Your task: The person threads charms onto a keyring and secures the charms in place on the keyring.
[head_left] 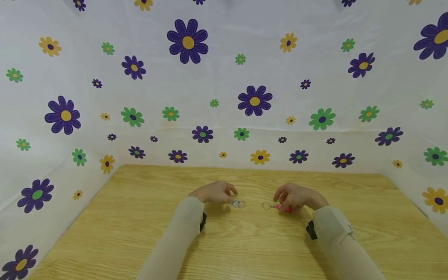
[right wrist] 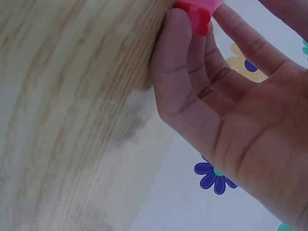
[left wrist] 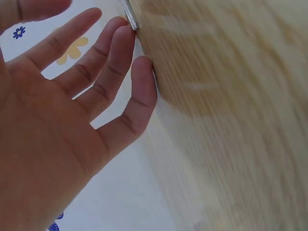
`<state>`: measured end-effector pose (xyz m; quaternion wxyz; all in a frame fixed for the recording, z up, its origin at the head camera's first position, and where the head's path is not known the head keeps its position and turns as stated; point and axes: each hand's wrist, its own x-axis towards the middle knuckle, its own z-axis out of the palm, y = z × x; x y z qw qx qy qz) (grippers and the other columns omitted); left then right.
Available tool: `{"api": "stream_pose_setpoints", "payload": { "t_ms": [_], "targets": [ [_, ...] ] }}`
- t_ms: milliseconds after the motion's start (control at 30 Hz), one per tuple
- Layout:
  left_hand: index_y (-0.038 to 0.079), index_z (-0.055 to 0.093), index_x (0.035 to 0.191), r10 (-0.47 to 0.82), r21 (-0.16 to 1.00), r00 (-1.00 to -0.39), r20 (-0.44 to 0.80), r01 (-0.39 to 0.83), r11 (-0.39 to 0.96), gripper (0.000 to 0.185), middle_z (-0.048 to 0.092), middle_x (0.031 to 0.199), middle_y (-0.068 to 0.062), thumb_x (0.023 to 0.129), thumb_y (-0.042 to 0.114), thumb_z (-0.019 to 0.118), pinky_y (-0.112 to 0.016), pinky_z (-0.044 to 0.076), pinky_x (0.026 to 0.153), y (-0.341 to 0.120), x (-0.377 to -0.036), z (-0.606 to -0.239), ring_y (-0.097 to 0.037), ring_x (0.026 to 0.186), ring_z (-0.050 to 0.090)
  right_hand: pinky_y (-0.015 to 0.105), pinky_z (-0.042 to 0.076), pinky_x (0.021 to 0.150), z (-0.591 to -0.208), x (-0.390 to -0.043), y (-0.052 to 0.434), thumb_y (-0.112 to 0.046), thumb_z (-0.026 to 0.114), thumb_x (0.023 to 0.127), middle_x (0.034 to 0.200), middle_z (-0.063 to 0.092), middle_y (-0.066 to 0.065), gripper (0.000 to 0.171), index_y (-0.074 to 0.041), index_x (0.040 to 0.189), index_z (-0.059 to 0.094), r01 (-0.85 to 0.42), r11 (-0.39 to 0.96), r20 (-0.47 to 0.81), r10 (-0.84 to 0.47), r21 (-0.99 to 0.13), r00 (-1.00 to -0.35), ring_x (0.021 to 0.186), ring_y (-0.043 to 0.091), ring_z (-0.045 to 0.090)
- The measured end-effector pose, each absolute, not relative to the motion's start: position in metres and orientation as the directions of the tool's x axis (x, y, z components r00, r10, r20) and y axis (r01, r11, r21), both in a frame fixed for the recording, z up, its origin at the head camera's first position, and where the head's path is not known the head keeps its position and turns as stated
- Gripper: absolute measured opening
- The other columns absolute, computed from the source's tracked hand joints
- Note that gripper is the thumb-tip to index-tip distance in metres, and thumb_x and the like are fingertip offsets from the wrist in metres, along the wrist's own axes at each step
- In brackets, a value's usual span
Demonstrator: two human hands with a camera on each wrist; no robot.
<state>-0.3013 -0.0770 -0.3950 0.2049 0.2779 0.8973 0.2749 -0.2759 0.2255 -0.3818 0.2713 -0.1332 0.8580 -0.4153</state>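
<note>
A silver metal clip with a ring [head_left: 239, 203] lies on the table by the fingertips of my left hand [head_left: 215, 192]. In the left wrist view the loosely bent fingers touch the edge of that metal clip [left wrist: 129, 14], and the thumb stands well apart from it. My right hand [head_left: 295, 196] holds a small pink-red key fob [head_left: 284, 209] low at the table, its fingers curled about it. The fob's metal key ring [head_left: 266, 205] points left, toward the silver clip, with a gap between the two. Fingers hide part of the fob [right wrist: 195, 14].
The wood-grain table [head_left: 238, 249] carries both pieces. A white flower-print cloth [head_left: 217, 77] rises behind it and at both sides. Dark wrist straps [head_left: 311, 230] show under the pale sleeves [head_left: 175, 241].
</note>
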Motion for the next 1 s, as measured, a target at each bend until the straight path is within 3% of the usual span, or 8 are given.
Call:
{"api": "stream_pose_setpoints", "payload": {
  "t_ms": [467, 767, 1000],
  "targets": [
    [0.015, 0.070, 0.122, 0.562, 0.557, -0.776, -0.286, 0.343, 0.756, 0.040, 0.060, 0.130, -0.006, 0.083, 0.014, 0.075, -0.044, 0.047, 0.096, -0.057, -0.302, -0.394, -0.023, 0.111, 0.058, 0.024, 0.046, 0.054, -0.381, -0.274, 0.217, 0.005, 0.076, 0.082, 0.083, 0.054, 0.005, 0.017, 0.001, 0.094, 0.064, 0.009, 0.681, -0.369, -0.386, -0.732, -0.845, 0.063, 0.015, 0.047],
    [0.017, 0.069, 0.110, 0.528, 0.598, -0.799, -0.288, 0.280, 0.751, 0.029, 0.060, 0.113, -0.002, 0.083, 0.015, 0.079, -0.039, 0.045, 0.083, -0.053, -0.304, -0.397, -0.018, 0.092, 0.053, 0.024, 0.044, 0.053, -0.382, -0.275, 0.215, 0.005, 0.077, 0.081, 0.083, 0.055, 0.005, 0.017, 0.001, 0.091, 0.063, -0.005, 0.694, -0.355, -0.375, -0.720, -0.856, 0.061, 0.013, 0.046],
    [0.015, 0.066, 0.100, 0.488, 0.601, -0.819, -0.301, 0.234, 0.764, 0.022, 0.053, 0.087, -0.002, 0.084, 0.013, 0.081, -0.033, 0.036, 0.068, -0.051, -0.304, -0.399, -0.016, 0.077, 0.046, 0.022, 0.042, 0.051, -0.383, -0.274, 0.214, 0.004, 0.078, 0.081, 0.079, 0.055, 0.003, 0.016, 0.000, 0.088, 0.064, -0.031, 0.702, -0.339, -0.382, -0.712, -0.860, 0.060, 0.013, 0.045]
  ]
}}
